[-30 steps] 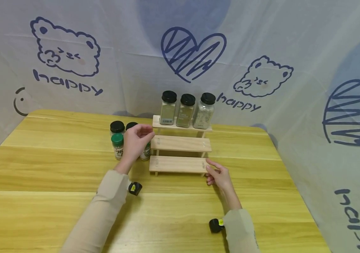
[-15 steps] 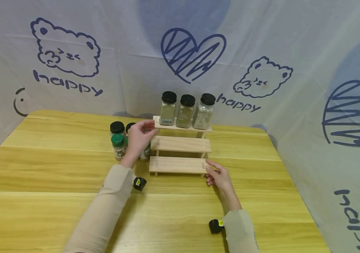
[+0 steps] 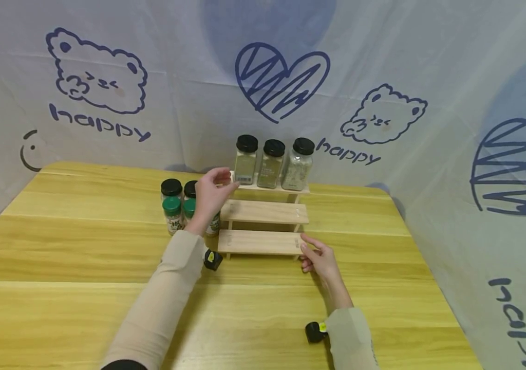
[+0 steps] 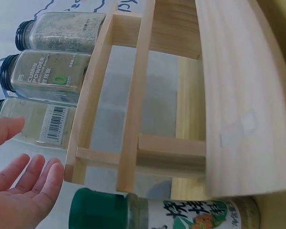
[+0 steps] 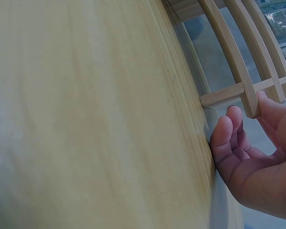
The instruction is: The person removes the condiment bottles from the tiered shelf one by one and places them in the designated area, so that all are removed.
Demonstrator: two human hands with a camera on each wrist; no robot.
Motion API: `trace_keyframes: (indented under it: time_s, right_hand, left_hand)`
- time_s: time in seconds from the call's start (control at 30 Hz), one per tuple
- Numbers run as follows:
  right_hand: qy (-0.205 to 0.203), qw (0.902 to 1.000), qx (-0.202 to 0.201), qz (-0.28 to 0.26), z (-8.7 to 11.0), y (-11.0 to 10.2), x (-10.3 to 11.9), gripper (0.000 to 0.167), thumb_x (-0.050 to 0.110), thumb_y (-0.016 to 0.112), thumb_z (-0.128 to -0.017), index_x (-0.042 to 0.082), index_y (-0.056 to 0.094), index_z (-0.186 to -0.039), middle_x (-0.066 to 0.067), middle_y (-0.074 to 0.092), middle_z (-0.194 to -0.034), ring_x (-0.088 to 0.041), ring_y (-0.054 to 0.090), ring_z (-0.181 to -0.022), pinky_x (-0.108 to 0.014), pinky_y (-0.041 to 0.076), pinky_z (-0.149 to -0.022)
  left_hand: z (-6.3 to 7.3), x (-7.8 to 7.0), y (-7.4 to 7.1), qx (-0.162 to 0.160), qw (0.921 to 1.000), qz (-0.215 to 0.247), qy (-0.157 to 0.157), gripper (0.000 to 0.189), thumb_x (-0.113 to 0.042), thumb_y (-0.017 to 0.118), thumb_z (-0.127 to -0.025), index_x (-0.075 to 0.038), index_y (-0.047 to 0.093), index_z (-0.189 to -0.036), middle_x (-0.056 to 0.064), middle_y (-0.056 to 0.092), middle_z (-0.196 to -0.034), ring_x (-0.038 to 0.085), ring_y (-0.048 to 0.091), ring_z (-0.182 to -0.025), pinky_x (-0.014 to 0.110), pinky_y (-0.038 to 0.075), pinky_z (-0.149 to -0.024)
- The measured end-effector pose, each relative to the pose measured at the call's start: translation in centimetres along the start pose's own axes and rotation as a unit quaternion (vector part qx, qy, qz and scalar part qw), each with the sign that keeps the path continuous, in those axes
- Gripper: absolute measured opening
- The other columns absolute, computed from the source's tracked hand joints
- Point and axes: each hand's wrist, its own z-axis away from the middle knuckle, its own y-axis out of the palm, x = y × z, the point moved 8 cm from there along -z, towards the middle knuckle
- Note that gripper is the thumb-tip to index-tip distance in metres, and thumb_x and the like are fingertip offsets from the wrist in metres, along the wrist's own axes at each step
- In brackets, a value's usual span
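Observation:
A three-step wooden rack stands on the table. Its top step carries three square glass spice jars with black lids: a left jar with a barcode, a cumin powder jar in the middle, and a paler right jar. Beside the left jar is my left hand, fingers relaxed and apart, holding nothing; in the left wrist view its thumb overlaps that jar. My right hand holds the right end of the lowest step, thumb at the board's end and the other fingers curled lower down.
Left of the rack several more spice bottles stand in a group, including a black-lidded jar and a green-capped bottle; my left hand partly hides them. The two lower steps are bare wood. A printed cloth hangs behind the wooden table.
My left hand has moved right and away from me, from over the bottle group to beside the left jar on the top step. The right hand has stayed at the rack's end.

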Motion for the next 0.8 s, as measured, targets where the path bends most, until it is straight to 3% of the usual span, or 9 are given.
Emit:
trace_keyframes:
  time_s: [0.4,0.8]
  right_hand:
    - [-0.005,1.0000,0.000,0.003,-0.1,0.0,0.0,0.036,0.007,0.054,-0.089,-0.002,0.050,-0.124,-0.007,0.060,-0.060,-0.008,0.050,-0.043,-0.020,0.046,-0.041]
    - [0.007,0.9999,-0.007,0.002,-0.1,-0.2,-0.3,0.035,0.007,0.054,-0.089,0.000,0.052,-0.124,-0.007,0.060,-0.060,-0.009,0.051,-0.043,-0.021,0.047,-0.040]
  left_hand:
    - [-1.6,-1.5,1.0,0.017,0.9996,-0.022,-0.004,0.054,-0.016,0.069,-0.079,0.002,0.047,-0.124,0.016,0.053,-0.115,0.027,0.048,-0.106,0.035,0.043,-0.087]
    - [-3.0,-1.3,1.4,0.024,0.9989,-0.039,-0.008,0.061,-0.021,0.071,-0.077,-0.002,0.044,-0.129,0.014,0.050,-0.121,0.025,0.047,-0.110,0.033,0.039,-0.092]
